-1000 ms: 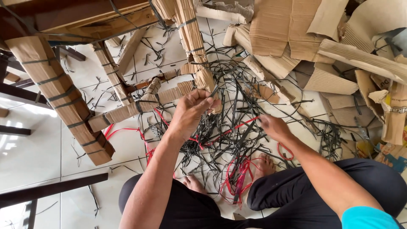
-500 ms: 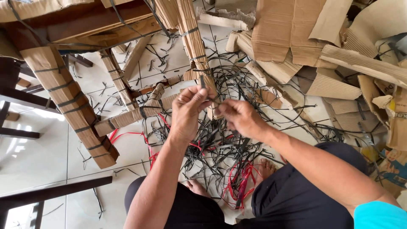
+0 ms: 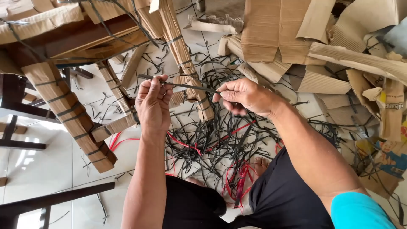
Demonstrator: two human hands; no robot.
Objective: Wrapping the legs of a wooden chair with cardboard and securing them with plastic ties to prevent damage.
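We are seeing two hands, left [image 3: 152,104] and right [image 3: 246,96], sharing one black strap [image 3: 186,86]. Two bare feet [image 3: 259,165] are showing. Three cardboard-wrapped legs [image 3: 70,110] are standing out clearly. Loose straps [image 3: 220,140] and cardboard scraps [image 3: 271,29] are lying too tangled for counting.

Torn corrugated cardboard sheets [image 3: 275,29] heap at upper right; cardboard-wrapped furniture legs [image 3: 68,110] stand left on white floor tiles [image 3: 38,161]; red straps [image 3: 237,182] lie among black offcuts [image 3: 220,140]
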